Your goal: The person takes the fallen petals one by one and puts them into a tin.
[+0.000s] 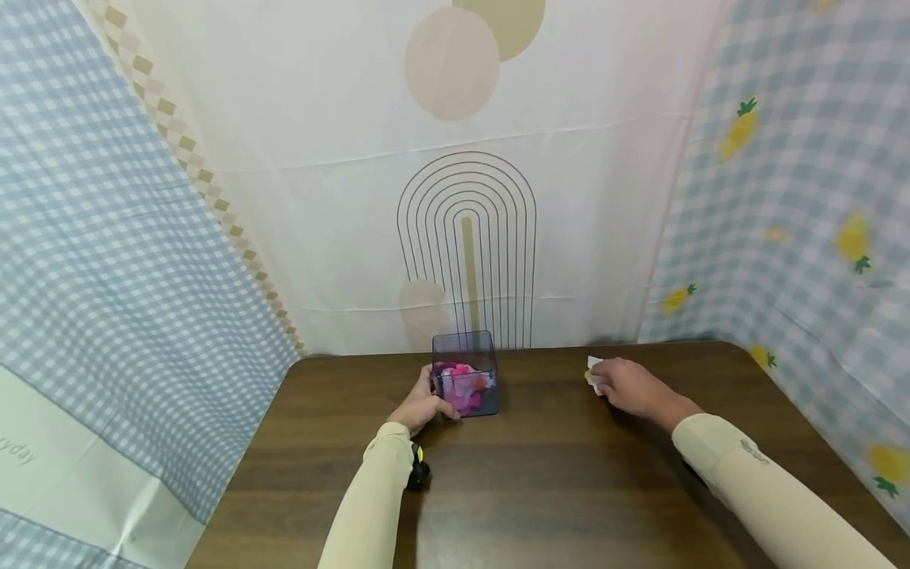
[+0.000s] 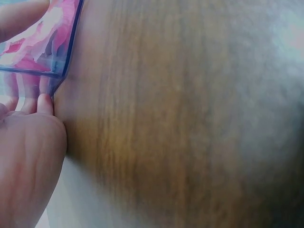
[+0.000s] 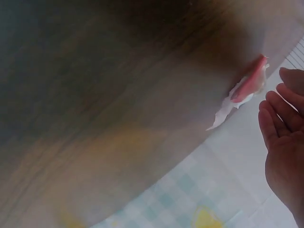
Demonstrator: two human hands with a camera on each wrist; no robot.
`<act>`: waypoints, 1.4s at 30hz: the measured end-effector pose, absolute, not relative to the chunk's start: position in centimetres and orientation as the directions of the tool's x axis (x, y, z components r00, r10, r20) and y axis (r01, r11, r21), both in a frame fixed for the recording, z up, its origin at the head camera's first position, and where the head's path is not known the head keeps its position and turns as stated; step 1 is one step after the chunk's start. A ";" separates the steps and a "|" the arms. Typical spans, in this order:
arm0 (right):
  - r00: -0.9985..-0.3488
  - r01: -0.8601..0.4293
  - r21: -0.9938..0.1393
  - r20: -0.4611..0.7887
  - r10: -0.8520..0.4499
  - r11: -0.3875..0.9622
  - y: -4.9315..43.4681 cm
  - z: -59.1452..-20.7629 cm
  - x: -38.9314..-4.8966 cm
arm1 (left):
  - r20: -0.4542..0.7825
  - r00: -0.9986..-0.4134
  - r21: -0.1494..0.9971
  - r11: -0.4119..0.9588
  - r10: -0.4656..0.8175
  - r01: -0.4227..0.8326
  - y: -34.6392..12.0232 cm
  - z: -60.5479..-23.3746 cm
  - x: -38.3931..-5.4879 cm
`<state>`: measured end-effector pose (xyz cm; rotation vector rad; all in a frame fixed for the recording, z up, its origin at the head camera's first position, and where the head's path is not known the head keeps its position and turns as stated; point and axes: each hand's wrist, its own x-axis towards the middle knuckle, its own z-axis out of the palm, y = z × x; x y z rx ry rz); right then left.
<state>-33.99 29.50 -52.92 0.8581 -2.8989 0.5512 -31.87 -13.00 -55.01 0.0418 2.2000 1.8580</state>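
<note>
A clear bluish plastic box (image 1: 486,401) stands near the table's back edge, holding crumpled pink and white scraps (image 1: 462,387). My left hand (image 1: 419,407) grips its left side, thumb across the near face. In the left wrist view, fingers (image 2: 45,103) show beside the box's corner (image 2: 59,71). Farther right, my right hand (image 1: 633,387) reaches down to a crumpled white scrap (image 1: 594,376). The right wrist view shows this scrap as pink and white (image 3: 247,88) on the table, just off the fingertips of my right hand (image 3: 285,137), whose fingers are fairly straight.
Both hands work over a brown wooden table (image 1: 526,482). A white patterned cloth (image 1: 341,237) hangs behind it, with checked cloths (image 1: 803,237) at the sides. A black and yellow device (image 1: 418,468) sits on the left wrist.
</note>
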 end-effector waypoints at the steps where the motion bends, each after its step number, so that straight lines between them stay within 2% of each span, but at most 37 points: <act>1: -0.843 -0.537 -0.314 0.149 -0.517 0.783 29.5 -53.1 -34.3 | -0.177 -0.966 0.973 0.180 0.186 -0.144 -13.0 -55.0 -31.9; 5: -0.851 -0.518 -0.300 0.082 -0.519 0.801 29.5 -53.8 -35.2 | -0.172 -0.968 0.974 0.179 0.184 -0.139 -12.9 -55.0 -32.0; 8: -0.854 -0.514 -0.286 0.084 -0.513 0.809 29.6 -54.4 -35.6 | -0.175 -0.967 0.973 0.181 0.187 -0.141 -13.0 -55.1 -32.0; 16: -0.845 -0.528 -0.219 0.227 -0.484 0.820 30.1 -55.0 -35.7 | -0.164 -0.966 0.976 0.178 0.201 -0.128 -12.7 -55.1 -32.1; 32: -0.846 -0.502 -0.281 0.356 -0.397 0.818 30.0 -53.8 -35.0 | -0.177 -0.962 0.977 0.158 0.206 -0.146 -12.9 -55.1 -32.0; 36: -0.848 -0.494 -0.344 0.396 -0.354 0.799 28.6 -51.9 -35.2 | -0.172 -0.963 0.977 0.157 0.205 -0.141 -12.7 -55.0 -32.2; 42: -0.914 -0.393 -0.622 0.344 -0.215 0.677 24.3 -48.9 -34.4 | -0.183 -0.961 0.976 0.152 0.206 -0.154 -13.2 -55.1 -31.9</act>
